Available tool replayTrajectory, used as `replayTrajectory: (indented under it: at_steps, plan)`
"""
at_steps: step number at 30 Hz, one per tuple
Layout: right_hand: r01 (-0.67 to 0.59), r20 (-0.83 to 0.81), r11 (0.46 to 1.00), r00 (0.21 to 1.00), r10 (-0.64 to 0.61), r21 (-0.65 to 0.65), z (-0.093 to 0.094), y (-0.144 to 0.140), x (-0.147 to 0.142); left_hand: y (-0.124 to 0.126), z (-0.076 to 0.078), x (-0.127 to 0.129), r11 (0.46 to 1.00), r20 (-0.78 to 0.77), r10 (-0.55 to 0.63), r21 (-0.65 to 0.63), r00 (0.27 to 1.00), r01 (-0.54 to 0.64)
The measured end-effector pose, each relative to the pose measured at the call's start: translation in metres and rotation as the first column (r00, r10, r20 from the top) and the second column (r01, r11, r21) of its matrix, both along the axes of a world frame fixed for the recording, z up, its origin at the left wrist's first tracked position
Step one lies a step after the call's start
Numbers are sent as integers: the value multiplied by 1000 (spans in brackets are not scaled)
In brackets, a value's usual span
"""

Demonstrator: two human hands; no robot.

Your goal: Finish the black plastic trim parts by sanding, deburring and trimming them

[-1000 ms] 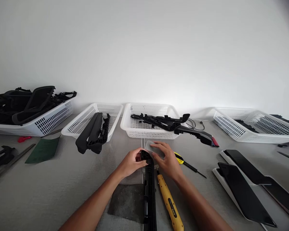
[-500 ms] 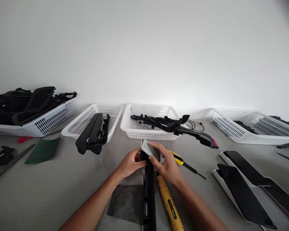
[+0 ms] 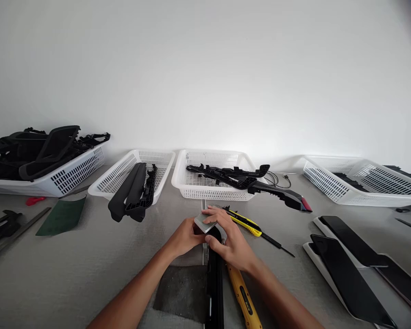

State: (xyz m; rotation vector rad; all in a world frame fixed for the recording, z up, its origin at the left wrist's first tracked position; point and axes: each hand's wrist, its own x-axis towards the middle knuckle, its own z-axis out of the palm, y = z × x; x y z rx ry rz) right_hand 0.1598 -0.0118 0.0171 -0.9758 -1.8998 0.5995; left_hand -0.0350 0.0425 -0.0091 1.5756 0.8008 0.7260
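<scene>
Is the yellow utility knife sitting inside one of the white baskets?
No, the yellow utility knife lies on the grey table, in front of the middle white basket and beside the right hand.

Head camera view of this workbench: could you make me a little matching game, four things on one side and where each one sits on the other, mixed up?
Things:
1. small grey plate
2. yellow-handled screwdriver
3. green mat
4. long black strip

Places:
A. lying on the table, below the right wrist
B. flat on the table, far left
C. running toward the camera from under the hands
D. held between both hands

Pairs: 1-D, 2-A, 3-B, 4-C
</scene>
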Motion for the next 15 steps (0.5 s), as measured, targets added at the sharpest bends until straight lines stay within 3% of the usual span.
replayTrajectory:
  at_steps: [5,10,12,15]
  plan:
    - [70,22,994,997,-72,81,-5,2,-7,-3,6,0,999,-32,4,44,999,-3]
    - [241,1,969,970,-242,56,-15,10,-5,-1,5,1,998,-35,6,56,999,-4]
    - [215,18,975,976,-217,61,-15,6,-8,-1,6,0,997,-31,13,77,999,-11]
    - [41,68,997,997,-45,63,-12,-1,-18,-2,9,-2,991,-21,54,124,998,-51]
